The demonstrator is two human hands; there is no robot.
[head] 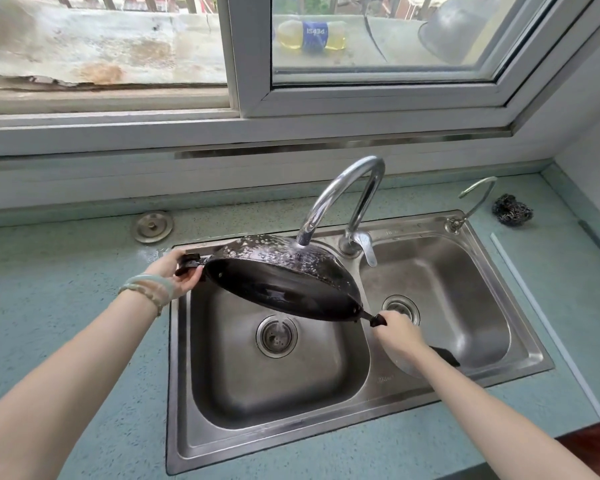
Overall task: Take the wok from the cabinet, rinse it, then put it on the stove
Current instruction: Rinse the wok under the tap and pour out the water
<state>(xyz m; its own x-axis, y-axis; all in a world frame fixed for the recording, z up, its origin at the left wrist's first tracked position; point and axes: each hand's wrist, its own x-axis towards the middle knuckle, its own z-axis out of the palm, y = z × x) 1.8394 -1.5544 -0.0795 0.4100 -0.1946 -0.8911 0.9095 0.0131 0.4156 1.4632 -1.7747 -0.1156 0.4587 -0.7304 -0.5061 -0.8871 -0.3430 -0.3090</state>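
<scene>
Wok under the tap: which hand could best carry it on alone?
Probably the right hand: it grips the long handle, for leverage; the left hand holds only the short side handle.

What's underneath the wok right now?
The left sink basin, with water trickling off the wok onto its drain. The basin's back wall and rear floor are hidden behind the tilted wok.

The wok (284,271) hangs tilted over the left basin of the steel sink (178,375), its wet underside turned up beneath the faucet (347,181) — water runs onto it and falls toward the drain (276,336). The left hand (179,271) grips the short handle and the right hand (400,332) the long one. A dark scouring pad (512,208) lies near the far right corner of the tabletop (66,289).
</scene>
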